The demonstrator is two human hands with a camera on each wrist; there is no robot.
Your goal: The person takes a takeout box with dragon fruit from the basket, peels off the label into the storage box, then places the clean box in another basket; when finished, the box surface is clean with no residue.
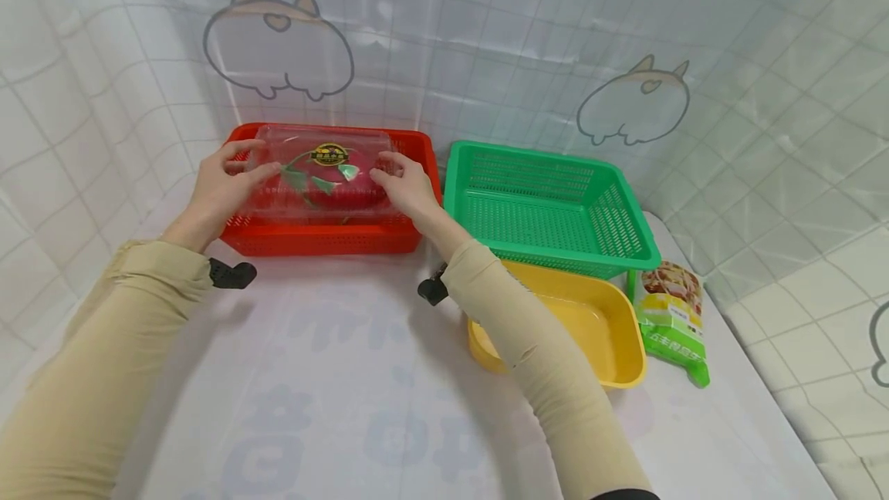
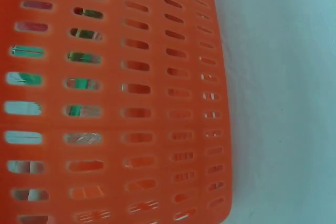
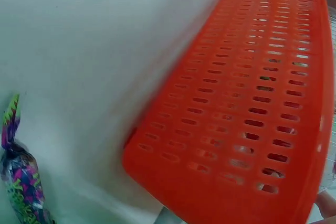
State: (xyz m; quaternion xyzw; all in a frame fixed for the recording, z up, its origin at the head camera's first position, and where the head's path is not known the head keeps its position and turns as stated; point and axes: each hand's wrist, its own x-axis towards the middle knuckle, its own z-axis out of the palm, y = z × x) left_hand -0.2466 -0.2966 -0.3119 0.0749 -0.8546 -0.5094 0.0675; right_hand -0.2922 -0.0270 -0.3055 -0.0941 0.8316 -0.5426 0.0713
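Observation:
A clear plastic clamshell box [image 1: 299,153] lies across the top of the red basket [image 1: 319,241] in the head view. It carries a black and yellow label, and red and green show through it. My left hand [image 1: 222,184] grips the box's left end, thumb on the near side. At the opposite end, my right hand [image 1: 410,185] holds it between thumb and fingers. The left wrist view is mostly the slotted wall of the red basket [image 2: 113,124], with that hand hidden. In the right wrist view, fingertips [image 3: 326,204] peek past the rim.
A green basket [image 1: 531,214] stands right of the red one, with a yellow tub [image 1: 604,330] in front of it. Further right lies a green and brown food packet [image 1: 672,311]. A purple-green wrapped item [image 3: 23,182] shows in the right wrist view. A tiled-pattern curtain [image 1: 500,37] rises behind.

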